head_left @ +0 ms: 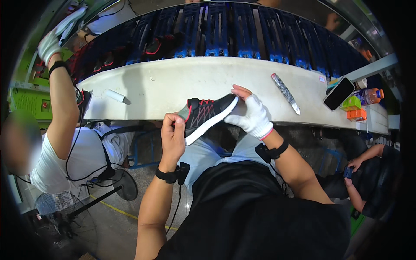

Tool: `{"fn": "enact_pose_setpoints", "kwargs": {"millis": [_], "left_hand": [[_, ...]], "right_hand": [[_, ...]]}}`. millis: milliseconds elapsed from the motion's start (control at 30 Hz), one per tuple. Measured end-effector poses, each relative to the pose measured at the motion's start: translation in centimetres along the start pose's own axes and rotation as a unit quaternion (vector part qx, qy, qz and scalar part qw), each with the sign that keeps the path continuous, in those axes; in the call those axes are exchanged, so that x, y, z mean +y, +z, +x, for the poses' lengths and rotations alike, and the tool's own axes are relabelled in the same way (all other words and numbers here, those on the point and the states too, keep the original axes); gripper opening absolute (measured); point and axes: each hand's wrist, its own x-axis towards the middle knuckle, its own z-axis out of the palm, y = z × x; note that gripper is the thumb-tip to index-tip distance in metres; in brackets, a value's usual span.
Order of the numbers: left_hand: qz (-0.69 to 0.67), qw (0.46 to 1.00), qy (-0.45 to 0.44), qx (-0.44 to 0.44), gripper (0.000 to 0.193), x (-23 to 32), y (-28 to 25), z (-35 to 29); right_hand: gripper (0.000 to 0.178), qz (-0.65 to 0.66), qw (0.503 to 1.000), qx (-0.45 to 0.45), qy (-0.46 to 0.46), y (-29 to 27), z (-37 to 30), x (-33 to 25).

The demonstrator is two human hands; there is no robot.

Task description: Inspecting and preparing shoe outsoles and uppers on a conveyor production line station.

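Observation:
A black sneaker (201, 118) with red laces, a grey heel lining and a white sole is held sideways above the near edge of the white table (143, 93). My bare left hand (172, 132) grips it by the heel, thumb pressed near the collar. Around the toe is my right hand (251, 115), in a white knit glove with bare fingertips; its thumb lies by the sole and its fingers by the toe's upper side. Black straps with small devices sit on both my wrists.
A white marker (117, 96) and a tape-wrapped blade tool (286, 93) lie on the table. Phone (339, 94), bottle (369, 96) and orange carton (356, 115) crowd its right end. Beyond runs a blue-slatted conveyor (216, 32) carrying shoes. Co-workers sit left (65, 151) and right (368, 177).

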Motion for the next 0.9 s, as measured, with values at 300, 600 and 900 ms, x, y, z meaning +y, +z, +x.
{"fn": "enact_pose_setpoints", "kwargs": {"millis": [300, 600, 900], "left_hand": [[-0.136, 0.981, 0.053, -0.126, 0.062, 3.3, 3.3, 0.6], [-0.008, 0.987, 0.035, -0.156, 0.018, 3.9, 5.0, 6.5], [0.258, 0.935, 0.185, -0.157, 0.030, 2.5, 4.5, 14.7]], "right_hand": [[0.103, 0.244, 0.968, 0.062, 0.001, -6.0, -0.9, -2.7], [0.086, -0.189, 0.729, 0.508, -0.418, -27.4, 20.5, -16.8], [0.037, -0.302, 0.913, 0.145, -0.232, -21.9, 33.6, -12.7]]}}
